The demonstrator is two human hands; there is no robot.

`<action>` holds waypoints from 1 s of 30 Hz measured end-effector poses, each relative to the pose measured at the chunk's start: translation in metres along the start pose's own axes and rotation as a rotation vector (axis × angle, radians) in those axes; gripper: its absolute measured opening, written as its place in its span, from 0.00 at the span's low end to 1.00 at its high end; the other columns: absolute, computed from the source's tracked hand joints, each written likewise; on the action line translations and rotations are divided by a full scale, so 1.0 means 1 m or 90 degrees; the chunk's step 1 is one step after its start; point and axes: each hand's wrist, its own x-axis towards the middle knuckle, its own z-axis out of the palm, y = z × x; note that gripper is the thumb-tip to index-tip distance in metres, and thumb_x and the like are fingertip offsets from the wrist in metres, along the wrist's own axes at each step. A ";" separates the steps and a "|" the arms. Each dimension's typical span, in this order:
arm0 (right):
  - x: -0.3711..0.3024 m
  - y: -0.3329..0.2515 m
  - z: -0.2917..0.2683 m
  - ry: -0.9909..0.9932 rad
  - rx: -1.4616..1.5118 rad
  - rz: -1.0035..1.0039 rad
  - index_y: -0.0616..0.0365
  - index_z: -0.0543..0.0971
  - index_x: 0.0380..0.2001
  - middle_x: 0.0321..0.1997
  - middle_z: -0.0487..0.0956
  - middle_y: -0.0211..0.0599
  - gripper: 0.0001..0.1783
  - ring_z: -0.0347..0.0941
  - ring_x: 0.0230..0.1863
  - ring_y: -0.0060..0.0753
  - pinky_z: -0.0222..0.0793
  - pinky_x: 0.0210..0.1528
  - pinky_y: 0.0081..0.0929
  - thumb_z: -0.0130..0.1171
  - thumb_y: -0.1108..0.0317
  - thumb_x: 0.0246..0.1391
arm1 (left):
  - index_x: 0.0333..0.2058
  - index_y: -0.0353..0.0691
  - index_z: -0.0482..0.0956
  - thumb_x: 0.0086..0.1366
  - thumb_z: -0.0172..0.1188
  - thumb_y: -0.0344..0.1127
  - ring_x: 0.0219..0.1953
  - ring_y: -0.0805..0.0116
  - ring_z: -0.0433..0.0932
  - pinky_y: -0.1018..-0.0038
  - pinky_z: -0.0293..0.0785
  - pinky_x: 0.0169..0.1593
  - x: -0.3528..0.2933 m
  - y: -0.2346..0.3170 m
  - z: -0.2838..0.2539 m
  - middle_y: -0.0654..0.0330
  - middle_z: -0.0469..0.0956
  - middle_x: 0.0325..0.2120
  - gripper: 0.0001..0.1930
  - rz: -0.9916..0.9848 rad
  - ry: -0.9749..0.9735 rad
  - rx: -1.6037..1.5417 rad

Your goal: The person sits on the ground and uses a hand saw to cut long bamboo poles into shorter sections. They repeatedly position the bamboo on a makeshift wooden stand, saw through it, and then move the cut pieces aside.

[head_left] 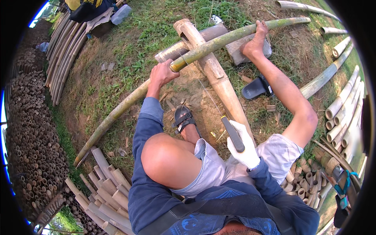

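Left hand (159, 75) clasps a bamboo pole (226, 40), bare foot (253, 46) seemingly bracing it, while gloved right hand (243, 145) grips a saw (233, 135).

"What lines the far left?"

"A mass of bamboo pieces (37, 137), round cut ends showing, with long poles (67, 55) lying side by side just beyond. At top left, a yellow-and-dark bag (84, 8) sits beside a translucent plastic container (121, 15)."

"And at lower left?"

"Pale bamboo lengths (111, 192), bunched together."

"The right side?"

"A dark sandal (254, 89) lies on patchy grass. Farther right, pale poles (344, 102) lie grouped; below them are short bamboo offcuts (307, 182) and, near these, a blue-green cloth strip (344, 187)."
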 end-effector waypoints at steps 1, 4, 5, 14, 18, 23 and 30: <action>0.023 0.012 0.010 0.033 0.018 -0.019 0.63 0.72 0.70 0.66 0.81 0.46 0.35 0.81 0.65 0.37 0.75 0.68 0.32 0.67 0.79 0.59 | 0.51 0.46 0.89 0.62 0.67 0.63 0.48 0.43 0.89 0.50 0.83 0.54 0.003 0.003 0.004 0.43 0.90 0.43 0.30 -0.011 -0.004 -0.007; 0.144 0.022 0.045 0.064 0.008 -0.104 0.53 0.75 0.68 0.59 0.82 0.48 0.31 0.83 0.58 0.46 0.79 0.62 0.35 0.68 0.71 0.62 | 0.58 0.46 0.85 0.49 0.73 0.57 0.48 0.41 0.89 0.50 0.83 0.57 0.013 0.005 0.001 0.42 0.90 0.43 0.38 -0.035 -0.006 -0.012; 0.187 0.045 0.053 0.084 0.011 -0.103 0.52 0.75 0.67 0.58 0.82 0.48 0.31 0.84 0.57 0.48 0.80 0.61 0.37 0.69 0.70 0.62 | 0.58 0.47 0.85 0.49 0.74 0.57 0.49 0.41 0.89 0.50 0.83 0.57 0.017 0.020 -0.002 0.43 0.90 0.43 0.38 -0.019 -0.021 -0.012; 0.113 0.119 0.069 0.112 -0.138 -0.090 0.53 0.76 0.66 0.57 0.79 0.52 0.36 0.80 0.58 0.58 0.79 0.61 0.45 0.79 0.64 0.55 | 0.59 0.42 0.85 0.48 0.74 0.61 0.52 0.42 0.88 0.51 0.81 0.59 -0.003 0.009 0.019 0.41 0.89 0.48 0.42 0.004 -0.126 -0.077; 0.076 0.156 0.079 0.069 -0.173 -0.011 0.56 0.76 0.66 0.58 0.79 0.55 0.39 0.77 0.58 0.61 0.76 0.63 0.51 0.80 0.58 0.53 | 0.59 0.34 0.85 0.49 0.76 0.60 0.57 0.45 0.86 0.53 0.79 0.63 -0.009 -0.013 0.044 0.40 0.87 0.52 0.44 -0.016 -0.128 -0.073; 0.062 0.170 0.078 -0.094 -0.172 0.161 0.57 0.73 0.68 0.65 0.75 0.61 0.42 0.77 0.62 0.65 0.76 0.66 0.52 0.75 0.50 0.54 | 0.61 0.33 0.84 0.59 0.74 0.53 0.59 0.49 0.86 0.58 0.80 0.65 0.002 -0.015 0.027 0.43 0.87 0.55 0.37 0.036 0.000 -0.088; 0.097 0.117 0.041 -0.211 -0.158 0.161 0.49 0.72 0.73 0.61 0.77 0.58 0.42 0.79 0.60 0.62 0.75 0.67 0.52 0.67 0.40 0.62 | 0.65 0.33 0.76 0.59 0.77 0.62 0.53 0.36 0.86 0.48 0.81 0.57 0.062 0.096 0.012 0.39 0.86 0.51 0.46 0.098 0.066 0.044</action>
